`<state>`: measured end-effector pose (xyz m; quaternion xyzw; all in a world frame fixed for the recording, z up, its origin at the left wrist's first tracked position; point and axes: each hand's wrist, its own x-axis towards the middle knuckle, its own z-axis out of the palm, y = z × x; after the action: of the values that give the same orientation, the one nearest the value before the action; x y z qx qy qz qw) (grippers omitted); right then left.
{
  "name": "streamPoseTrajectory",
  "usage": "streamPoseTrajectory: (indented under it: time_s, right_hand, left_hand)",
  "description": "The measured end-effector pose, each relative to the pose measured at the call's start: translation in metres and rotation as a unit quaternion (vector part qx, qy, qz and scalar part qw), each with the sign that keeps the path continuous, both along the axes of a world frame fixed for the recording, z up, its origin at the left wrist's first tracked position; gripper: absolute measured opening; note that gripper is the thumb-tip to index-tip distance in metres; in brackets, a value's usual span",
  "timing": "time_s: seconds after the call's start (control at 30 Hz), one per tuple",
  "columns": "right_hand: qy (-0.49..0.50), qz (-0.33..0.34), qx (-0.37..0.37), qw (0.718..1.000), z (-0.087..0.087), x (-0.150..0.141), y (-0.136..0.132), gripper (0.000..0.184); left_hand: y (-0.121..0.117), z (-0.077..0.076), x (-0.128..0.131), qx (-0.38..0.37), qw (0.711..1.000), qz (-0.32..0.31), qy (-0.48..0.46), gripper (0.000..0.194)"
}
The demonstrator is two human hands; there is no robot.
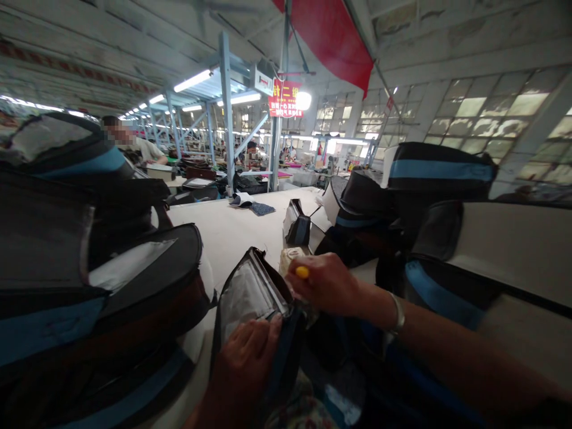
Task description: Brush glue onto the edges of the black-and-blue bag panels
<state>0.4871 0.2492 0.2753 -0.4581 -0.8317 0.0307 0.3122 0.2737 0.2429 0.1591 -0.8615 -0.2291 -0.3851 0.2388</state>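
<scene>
Bag [250,295], black with a clear window: lying at 6 o'clock on the table [232,229]. Left hand [243,363] is curling closed over its lower edge. Right hand [324,283] is closing on a yellow-tipped tool [302,272] at the bag's 2 o'clock corner. Stacks of black-and-blue bags are crowding in at 9 o'clock [89,286] and 3 o'clock [438,196]. Small pouch [298,225] is standing at 12 o'clock; a co-worker [134,146] is sitting at 10 o'clock.

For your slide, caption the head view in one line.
Left hand holds a black bag; right hand grips a yellow-tipped tool.
</scene>
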Motion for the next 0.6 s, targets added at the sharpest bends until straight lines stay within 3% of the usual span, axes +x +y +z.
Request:
streamPoseTrajectory:
  time_s: [0.03,0.07,0.17,0.23,0.27,0.37,0.43,0.6]
  right_hand:
    - [0.123,-0.014,-0.009,0.992,-0.001,0.006,-0.001,0.021]
    - [0.259,-0.025,-0.024,0.965,-0.002,0.012,-0.003,0.022]
    - [0.586,-0.036,-0.101,0.803,-0.014,0.022,-0.017,0.026]
    - [0.684,-0.008,-0.178,0.708,-0.033,0.018,-0.028,0.028]
    - [0.705,0.02,-0.215,0.676,-0.044,0.013,-0.032,0.027]
    - [0.727,0.111,-0.275,0.619,-0.074,-0.014,-0.039,0.027]
    - [0.738,0.144,-0.273,0.6,-0.083,-0.033,-0.04,0.026]
    - [0.757,0.182,-0.28,0.562,-0.074,-0.063,-0.045,0.018]
  left_hand:
    - [0.001,0.0,-0.004,-0.006,1.0,0.002,-0.012,0.028]
    - [0.002,0.001,-0.007,-0.016,0.999,0.0,-0.032,0.027]
    - [0.004,0.01,-0.019,-0.058,0.994,-0.008,-0.094,0.025]
    - [0.005,0.018,-0.024,-0.108,0.984,0.005,-0.14,0.023]
    - [0.005,0.021,-0.027,-0.141,0.977,0.012,-0.16,0.021]
    - [0.006,0.027,-0.034,-0.239,0.944,0.043,-0.221,0.019]
    - [0.005,0.027,-0.04,-0.248,0.936,0.078,-0.239,0.025]
    - [-0.001,0.03,-0.055,-0.204,0.96,0.112,-0.158,0.024]
